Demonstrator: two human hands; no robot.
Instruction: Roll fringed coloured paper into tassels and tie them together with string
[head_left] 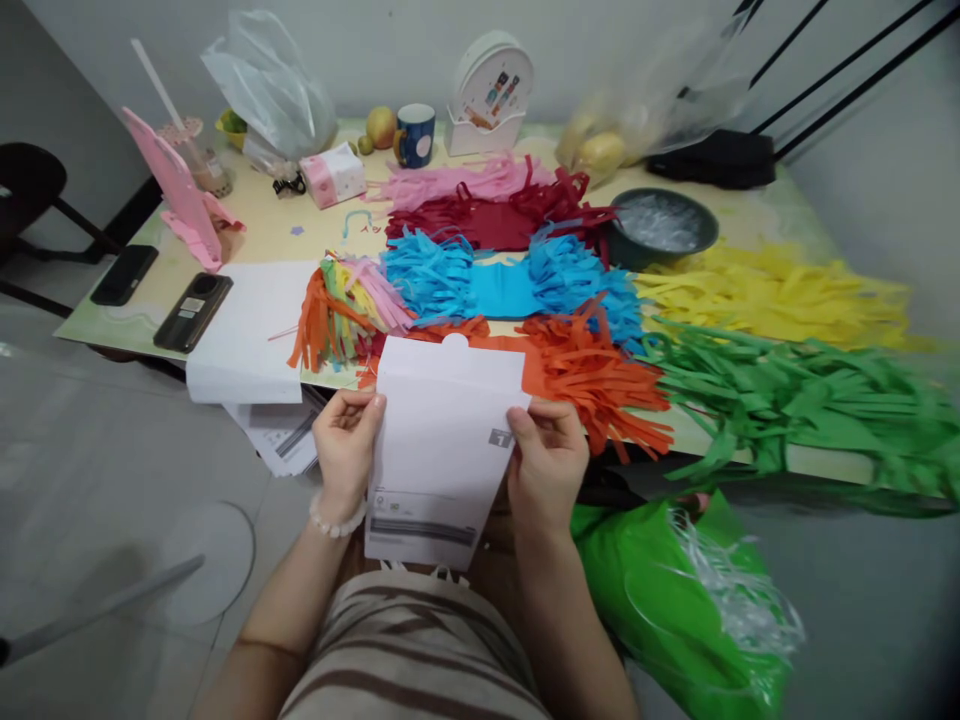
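I hold a white paper envelope (pixel 439 440) upright in front of my chest, below the table's near edge. My left hand (pixel 346 450) pinches its left edge, with a bead bracelet on that wrist. Gripping the right edge near a small grey label is my right hand (pixel 546 458). Just beyond the envelope lie fringed paper strips on the table (pixel 262 225): orange (pixel 592 375), blue (pixel 510 285), dark red (pixel 495 220), pink (pixel 457 182), yellow (pixel 780 290) and green (pixel 810 400). A mixed-colour bundle (pixel 345 310) lies to the left.
White sheets (pixel 247 335) hang over the near edge at the left, beside two dark phones (pixel 191 310). A dark bowl (pixel 660 225), a blue mug (pixel 415 135), fruit, a tissue box and plastic bags stand at the back. A green bag (pixel 675 600) sits by my right knee.
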